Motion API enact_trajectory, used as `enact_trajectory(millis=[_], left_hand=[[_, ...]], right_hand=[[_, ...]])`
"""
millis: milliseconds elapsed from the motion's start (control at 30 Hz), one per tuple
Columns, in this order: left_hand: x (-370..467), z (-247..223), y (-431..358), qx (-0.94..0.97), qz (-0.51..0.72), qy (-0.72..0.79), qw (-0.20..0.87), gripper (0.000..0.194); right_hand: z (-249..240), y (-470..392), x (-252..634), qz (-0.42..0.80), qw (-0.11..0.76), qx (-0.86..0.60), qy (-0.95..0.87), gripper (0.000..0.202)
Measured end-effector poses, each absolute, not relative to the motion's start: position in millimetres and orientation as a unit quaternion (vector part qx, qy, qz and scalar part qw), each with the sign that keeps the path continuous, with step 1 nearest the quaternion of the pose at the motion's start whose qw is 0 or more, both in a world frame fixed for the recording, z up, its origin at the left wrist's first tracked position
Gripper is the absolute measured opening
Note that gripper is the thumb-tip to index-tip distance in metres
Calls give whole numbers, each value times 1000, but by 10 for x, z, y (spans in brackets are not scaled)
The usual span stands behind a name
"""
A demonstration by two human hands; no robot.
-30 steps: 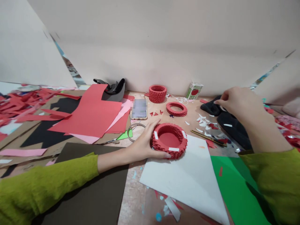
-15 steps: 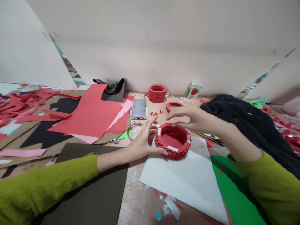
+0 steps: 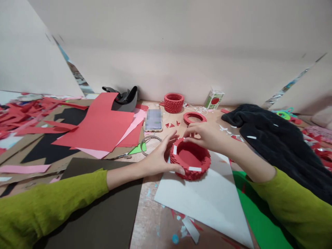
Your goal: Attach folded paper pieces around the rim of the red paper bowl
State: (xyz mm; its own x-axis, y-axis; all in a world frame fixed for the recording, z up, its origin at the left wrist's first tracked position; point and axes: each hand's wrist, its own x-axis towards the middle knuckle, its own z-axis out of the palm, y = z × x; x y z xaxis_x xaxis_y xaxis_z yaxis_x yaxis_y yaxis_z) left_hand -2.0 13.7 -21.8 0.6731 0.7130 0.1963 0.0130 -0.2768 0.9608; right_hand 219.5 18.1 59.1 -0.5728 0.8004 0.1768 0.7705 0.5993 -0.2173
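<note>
A round, layered red paper bowl [image 3: 193,155] with a folded, ridged outer wall sits on a white sheet [image 3: 207,197]. White strips lie on its rim at the left and at the near side. My left hand [image 3: 166,155] is closed around the bowl's left side, thumb on the near rim and fingers towards the far side. At the far right rim my right hand [image 3: 204,136] is bent over with thumb and fingers pinched together. Whatever its fingertips hold is hidden. Behind it lies a thinner red ring [image 3: 194,118].
At the back stand a taller red ring [image 3: 174,103] and a small drink carton [image 3: 215,99]. A phone [image 3: 153,120], a tape roll [image 3: 150,144] and red sheets [image 3: 101,124] lie left. On the right are a dark cloth [image 3: 267,138] with white scraps and a green sheet [image 3: 261,214].
My right hand has come down onto the bowl's far rim, its fingers closing into a pinch. The bowl has turned slightly, its near strip shifting right. My left hand stays on it.
</note>
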Motion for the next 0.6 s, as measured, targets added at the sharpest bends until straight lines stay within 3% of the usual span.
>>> enact_trajectory(millis=[200, 600], left_hand=[[-9, -152, 107, 757, 306, 247, 522, 141], [-9, -130, 76, 757, 296, 273, 514, 134]], right_hand=[[651, 178, 2190, 98, 158, -445, -876, 14], [569, 219, 2215, 11, 107, -421, -901, 22]])
